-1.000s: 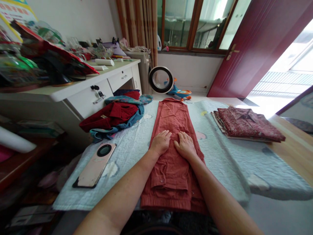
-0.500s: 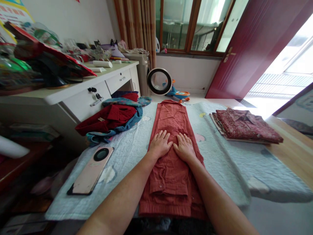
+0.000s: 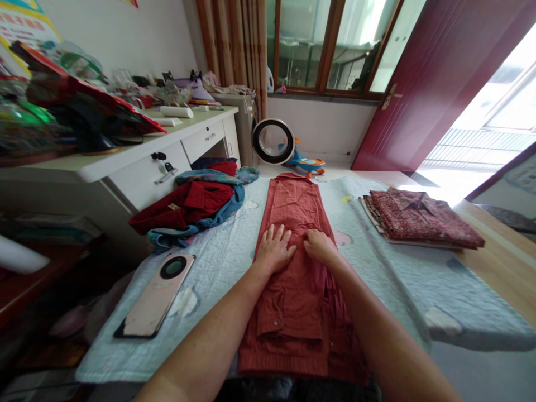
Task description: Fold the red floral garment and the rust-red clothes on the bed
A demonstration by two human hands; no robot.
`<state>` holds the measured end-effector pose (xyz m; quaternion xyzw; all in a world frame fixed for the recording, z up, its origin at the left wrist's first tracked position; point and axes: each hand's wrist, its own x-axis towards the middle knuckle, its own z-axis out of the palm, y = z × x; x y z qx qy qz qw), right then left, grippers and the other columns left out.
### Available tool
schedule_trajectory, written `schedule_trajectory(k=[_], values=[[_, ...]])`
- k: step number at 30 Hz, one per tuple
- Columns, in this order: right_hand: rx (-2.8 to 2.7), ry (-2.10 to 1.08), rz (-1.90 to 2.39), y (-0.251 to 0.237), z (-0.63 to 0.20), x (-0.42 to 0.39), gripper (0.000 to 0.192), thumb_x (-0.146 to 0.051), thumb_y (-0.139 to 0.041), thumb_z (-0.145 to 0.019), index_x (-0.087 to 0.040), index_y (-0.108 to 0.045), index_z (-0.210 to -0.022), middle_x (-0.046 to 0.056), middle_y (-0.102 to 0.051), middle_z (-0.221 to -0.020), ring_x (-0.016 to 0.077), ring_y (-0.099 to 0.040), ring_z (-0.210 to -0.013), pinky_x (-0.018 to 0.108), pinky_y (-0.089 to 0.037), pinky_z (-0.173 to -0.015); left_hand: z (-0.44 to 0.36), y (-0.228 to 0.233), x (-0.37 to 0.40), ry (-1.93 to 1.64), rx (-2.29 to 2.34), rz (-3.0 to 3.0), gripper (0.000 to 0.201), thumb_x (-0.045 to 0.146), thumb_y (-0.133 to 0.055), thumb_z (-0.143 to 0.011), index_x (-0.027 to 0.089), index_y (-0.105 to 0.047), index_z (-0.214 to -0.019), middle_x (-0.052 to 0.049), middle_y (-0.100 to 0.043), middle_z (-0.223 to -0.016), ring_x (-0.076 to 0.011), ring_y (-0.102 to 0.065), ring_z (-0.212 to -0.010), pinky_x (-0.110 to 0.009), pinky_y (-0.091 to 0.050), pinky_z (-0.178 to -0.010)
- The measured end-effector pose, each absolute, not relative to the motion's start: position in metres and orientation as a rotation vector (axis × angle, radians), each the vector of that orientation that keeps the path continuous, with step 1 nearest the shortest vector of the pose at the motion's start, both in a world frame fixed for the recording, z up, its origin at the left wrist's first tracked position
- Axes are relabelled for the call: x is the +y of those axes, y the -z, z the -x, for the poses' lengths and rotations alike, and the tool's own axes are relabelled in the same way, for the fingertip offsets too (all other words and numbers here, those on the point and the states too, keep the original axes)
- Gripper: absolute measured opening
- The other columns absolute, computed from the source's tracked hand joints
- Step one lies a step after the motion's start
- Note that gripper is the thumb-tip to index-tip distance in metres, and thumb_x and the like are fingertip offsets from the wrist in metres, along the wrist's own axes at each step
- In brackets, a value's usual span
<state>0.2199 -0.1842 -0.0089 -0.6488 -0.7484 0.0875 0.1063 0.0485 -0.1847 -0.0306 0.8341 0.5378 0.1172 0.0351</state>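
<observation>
A rust-red shirt (image 3: 293, 312) lies lengthwise in front of me, its sides folded in and its collar at the far end. A sleeve with a buttoned cuff rests on top near the hem. My left hand (image 3: 274, 248) is open, palm down with fingers spread, pressing on the middle of the shirt. Beside it, my right hand (image 3: 319, 245) is closed, with curled fingers gripping the cloth near the right edge. Under the shirt is a pale blue quilted cover (image 3: 221, 268).
A phone (image 3: 157, 301) lies on the cover at left, with crumpled red and blue clothes (image 3: 196, 201) beyond it. Folded patterned clothes (image 3: 422, 218) are stacked at right. A cluttered white desk (image 3: 142, 181) stands along the left; a dark red door (image 3: 419, 84) is behind at right.
My right hand has gone from lying flat to curled fingers gripping the shirt. The shirt's near right side has shifted and spread slightly rightward. My left hand stays about where it was.
</observation>
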Motion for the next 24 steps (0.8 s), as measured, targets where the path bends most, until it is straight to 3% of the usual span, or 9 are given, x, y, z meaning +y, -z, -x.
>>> schedule_trajectory(k=[3, 7, 14, 19, 24], values=[[-2.114, -0.159, 1.770, 0.010, -0.212, -0.173, 0.043, -0.015, -0.034, -0.091, -0.012, -0.058, -0.127, 0.014, -0.060, -0.133, 0.0194, -0.052, -0.126, 0.031, -0.037, -0.107, -0.048, 0.031, -0.185, -0.355, 1.650, -2.563, 0.062, 0.056, -0.039, -0.093, 0.022, -0.042, -0.145, -0.010, -0.035, -0.156, -0.0370, -0.025, -0.145, -0.052, -0.024, -0.116], [-2.132, -0.125, 1.751, 0.025, -0.207, -0.170, 0.047, -0.021, -0.035, -0.095, -0.007, -0.051, -0.137, 0.015, -0.047, -0.147, 0.0199, -0.040, -0.137, 0.033, -0.029, -0.114, -0.049, 0.033, -0.184, -0.343, 1.667, -2.573, 0.062, 0.055, -0.039, -0.094, 0.022, -0.042, -0.146, -0.011, -0.034, -0.157, -0.0365, -0.025, -0.145, -0.051, -0.023, -0.116], [-2.119, -0.094, 2.046, 0.035, -0.205, -0.176, 0.054, -0.033, -0.033, -0.098, -0.018, -0.037, -0.149, 0.005, -0.028, -0.159, 0.0257, -0.018, -0.148, 0.046, -0.014, -0.118, -0.049, 0.034, -0.184, -0.306, 1.699, -2.600, 0.062, 0.055, -0.038, -0.094, 0.023, -0.042, -0.146, -0.011, -0.034, -0.157, -0.0358, -0.025, -0.145, -0.050, -0.024, -0.116], [-2.124, -0.094, 2.126, 0.032, -0.202, -0.175, 0.060, -0.035, -0.032, -0.097, -0.014, -0.028, -0.153, 0.011, -0.021, -0.161, 0.0247, -0.018, -0.148, 0.043, -0.015, -0.117, -0.049, 0.034, -0.185, -0.284, 1.709, -2.605, 0.062, 0.057, -0.037, -0.094, 0.025, -0.041, -0.147, -0.010, -0.033, -0.157, -0.0351, -0.025, -0.145, -0.049, -0.024, -0.116], [-2.145, -0.095, 2.151, 0.033, -0.203, -0.173, 0.060, -0.036, -0.030, -0.098, -0.015, -0.028, -0.153, 0.010, -0.020, -0.161, 0.0238, -0.018, -0.148, 0.043, -0.015, -0.117, -0.050, 0.032, -0.185, -0.281, 1.708, -2.594, 0.062, 0.056, -0.038, -0.094, 0.024, -0.041, -0.147, -0.010, -0.033, -0.157, -0.0361, -0.024, -0.145, -0.050, -0.024, -0.116]])
